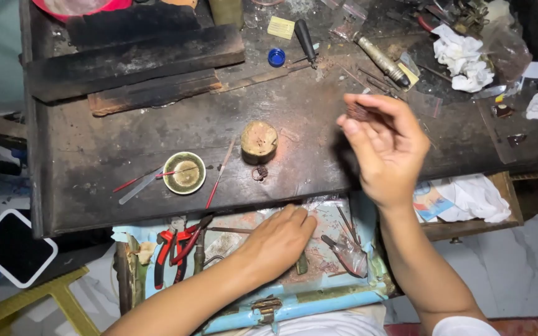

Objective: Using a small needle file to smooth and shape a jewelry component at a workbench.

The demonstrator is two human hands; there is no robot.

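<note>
Small reddish-brown piece pinched in right hand fingertips, best kept steady. Left hand laid flat, grip released, in drawer below.

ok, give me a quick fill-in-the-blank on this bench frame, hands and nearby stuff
1. The left hand rests palm down in the open ____ under the bench.
2. The right hand is raised over the workbench, pinching a small ____ coloured piece at its fingertips.
3. The pliers lying left of the left hand have ____ handles.
4. The bottle cap near the bench's far edge is ____.

Missing words: drawer; brown; red; blue
</note>
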